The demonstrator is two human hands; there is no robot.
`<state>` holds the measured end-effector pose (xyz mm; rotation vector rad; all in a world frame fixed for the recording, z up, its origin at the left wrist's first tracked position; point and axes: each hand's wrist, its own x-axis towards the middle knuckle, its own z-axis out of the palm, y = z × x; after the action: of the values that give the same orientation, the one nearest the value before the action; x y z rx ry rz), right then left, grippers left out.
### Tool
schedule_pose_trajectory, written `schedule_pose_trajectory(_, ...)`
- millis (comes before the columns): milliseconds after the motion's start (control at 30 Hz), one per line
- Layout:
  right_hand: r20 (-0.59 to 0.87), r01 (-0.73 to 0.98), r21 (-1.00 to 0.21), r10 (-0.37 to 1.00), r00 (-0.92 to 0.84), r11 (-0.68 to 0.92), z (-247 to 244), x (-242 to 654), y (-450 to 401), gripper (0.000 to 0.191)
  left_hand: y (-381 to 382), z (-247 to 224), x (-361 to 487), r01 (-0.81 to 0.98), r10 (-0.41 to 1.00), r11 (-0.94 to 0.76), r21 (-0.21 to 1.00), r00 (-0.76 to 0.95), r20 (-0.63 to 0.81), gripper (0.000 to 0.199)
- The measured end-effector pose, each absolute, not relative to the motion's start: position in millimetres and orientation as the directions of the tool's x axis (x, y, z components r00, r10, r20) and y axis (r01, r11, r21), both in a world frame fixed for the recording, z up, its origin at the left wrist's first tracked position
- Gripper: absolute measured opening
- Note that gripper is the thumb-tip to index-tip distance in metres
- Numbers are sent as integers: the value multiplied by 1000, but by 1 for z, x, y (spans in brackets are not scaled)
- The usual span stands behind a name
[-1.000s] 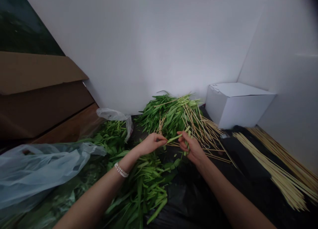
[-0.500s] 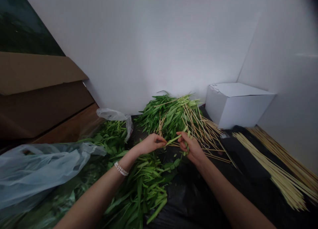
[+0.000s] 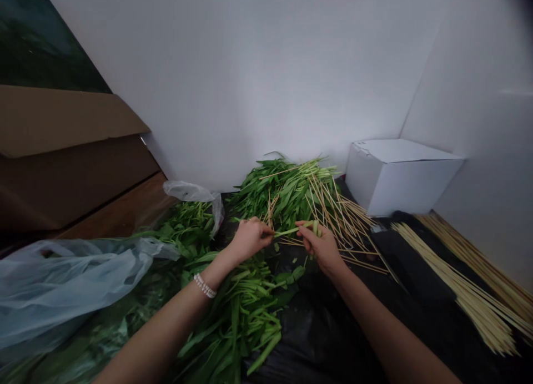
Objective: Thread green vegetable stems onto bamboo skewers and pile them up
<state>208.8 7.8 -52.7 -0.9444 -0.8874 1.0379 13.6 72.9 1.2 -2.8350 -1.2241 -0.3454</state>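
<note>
A thin green vegetable stem (image 3: 286,232) stretches between my two hands, above the black plastic sheet. My left hand (image 3: 250,238), with a beaded bracelet at the wrist, pinches its left end between thumb and fingers. My right hand (image 3: 325,249) is closed around the other end, and short green pieces stick up between its fingers. Whether a skewer runs inside the stem I cannot tell. Just beyond my hands lies a heap of leafy greens (image 3: 287,192) with thin wooden skewers (image 3: 333,206) strewn over its right side. More leafy stems (image 3: 250,306) lie below my left hand.
Bundled pale sticks (image 3: 462,295) lie at the right beside a black flat object (image 3: 410,267). A white box (image 3: 402,178) stands against the wall behind them. On the left are a translucent plastic bag (image 3: 75,284) over greens and a cardboard box (image 3: 70,173).
My left hand has turned, its knuckles rising slightly and moving right. The right hand has tilted, and the stem between them lies flatter. The heaps have stayed put.
</note>
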Motion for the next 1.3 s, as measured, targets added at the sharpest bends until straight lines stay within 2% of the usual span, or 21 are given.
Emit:
schedule_pose_trajectory(67, 146, -268, -938, 954, 263, 218, -53, 208, 7, 42, 72, 1, 14, 720, 698, -694, 7, 670, 253, 14)
schedule_pose_trajectory(133, 140, -259, -943, 956, 259, 208, -54, 206, 7, 44, 71, 2, 15, 730, 696, -684, 10, 649, 308, 12)
schedule_pose_trajectory(200, 128, -276, -941, 960, 248, 197, -55, 205, 7, 44, 74, 1, 16, 753, 731, -648, 113, 574, 368, 13)
schedule_pose_trajectory(333, 96, -376, -906, 959, 268, 196, -58, 210, 11, 43, 93, -3, 7, 696, 878, -452, 558, 237, 415, 10)
schedule_pose_trajectory(367, 91, -401, -892, 953, 287, 206, -59, 212, 12, 43, 100, -2, 1, 664, 894, -415, 622, 172, 413, 11)
schedule_pose_trajectory(467, 86, -442, -867, 943, 323, 230, -59, 218, 16, 42, 120, 8, -19, 603, 884, -402, 689, 60, 463, 18)
schedule_pose_trajectory(600, 81, -442, -872, 954, 288, 208, -59, 216, 15, 44, 124, 35, -31, 535, 821, -461, 709, -46, 569, 29)
schedule_pose_trajectory(700, 92, -422, -885, 961, 261, 199, -57, 211, 11, 45, 104, 45, -16, 539, 803, -511, 670, 20, 596, 24)
schedule_pose_trajectory(800, 97, -400, -897, 966, 240, 190, -55, 209, 8, 44, 78, 39, 10, 623, 760, -626, 468, 355, 544, 28)
schedule_pose_trajectory(933, 108, -380, -906, 969, 222, 188, -55, 208, 8, 43, 62, 19, 30, 624, 682, -727, 286, 611, 402, 27)
schedule_pose_trajectory(1100, 131, -368, -909, 973, 193, 195, -58, 208, 9, 42, 64, 7, 31, 610, 631, -774, 168, 728, 266, 26)
schedule_pose_trajectory(1300, 145, -346, -916, 972, 186, 203, -56, 207, 7, 40, 61, 4, 36, 638, 620, -770, 27, 737, 271, 22)
